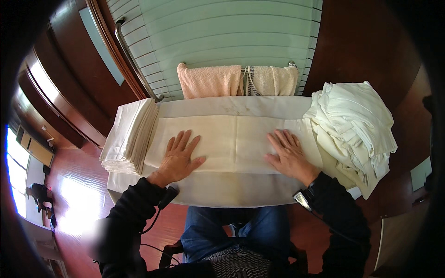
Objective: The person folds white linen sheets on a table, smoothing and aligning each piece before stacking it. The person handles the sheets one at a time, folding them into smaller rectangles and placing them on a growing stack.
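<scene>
A folded cream cloth (215,146) lies flat across the table before me, with a crease running down its middle. My left hand (179,156) rests palm down on its left half, fingers spread. On the right half my right hand (286,154) also lies flat, thumb apart from the fingers. Neither hand grips anything. Left of the cloth stands a neat stack of folded cream cloths (128,135). To the right, a loose heap of crumpled white cloths (354,128) reaches the cloth's right edge.
The table's pale cover (236,191) has stains at its far side. A pink towel (210,81) and a cream towel (274,80) hang on a rail beyond. Cabled devices sit at both wrists. A person (40,196) is far off at left.
</scene>
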`<state>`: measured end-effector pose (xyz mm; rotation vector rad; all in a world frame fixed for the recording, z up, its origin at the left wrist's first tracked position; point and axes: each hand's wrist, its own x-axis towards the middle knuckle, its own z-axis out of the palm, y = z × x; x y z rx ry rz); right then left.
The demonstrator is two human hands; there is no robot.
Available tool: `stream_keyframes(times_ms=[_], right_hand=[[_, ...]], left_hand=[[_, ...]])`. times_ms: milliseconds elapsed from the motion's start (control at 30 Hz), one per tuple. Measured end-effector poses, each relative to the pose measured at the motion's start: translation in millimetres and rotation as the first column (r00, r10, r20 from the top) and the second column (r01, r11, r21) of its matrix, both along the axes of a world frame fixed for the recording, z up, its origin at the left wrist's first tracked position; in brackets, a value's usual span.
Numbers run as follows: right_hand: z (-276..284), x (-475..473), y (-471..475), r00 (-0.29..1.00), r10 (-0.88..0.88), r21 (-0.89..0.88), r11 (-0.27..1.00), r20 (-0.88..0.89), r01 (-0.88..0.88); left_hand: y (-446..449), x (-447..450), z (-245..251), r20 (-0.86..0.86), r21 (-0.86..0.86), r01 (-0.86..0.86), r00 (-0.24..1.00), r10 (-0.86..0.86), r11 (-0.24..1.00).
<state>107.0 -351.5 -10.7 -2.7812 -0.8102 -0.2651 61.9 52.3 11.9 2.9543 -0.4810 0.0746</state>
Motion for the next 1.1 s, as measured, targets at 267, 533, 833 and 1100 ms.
stream_keyframes(times_ms=[267,533,833,1100], right_hand=[[-18.7,-17.3,-64.8,0.995,-0.1,-0.096,0.991,-0.013,0.098],[-21.1,-18.2,-62.6,0.993,-0.115,-0.103,0.988,0.01,0.116],[-21.5,-18.7,-61.8,0.991,-0.133,-0.103,0.986,0.021,0.134],[-20.6,-20.6,-60.0,0.99,-0.14,-0.127,0.982,0.027,0.143]], left_hand=[[51.4,-1.6,-11.5,-0.047,0.056,-0.058,0.997,0.061,0.997],[8.9,-17.3,6.9,-0.16,-0.055,-0.089,0.984,0.079,0.995],[-167.2,-20.3,29.6,-0.114,-0.962,0.02,0.877,-0.466,0.273],[-156.4,-31.6,-9.8,-0.205,-0.854,-0.037,0.941,-0.27,0.519]])
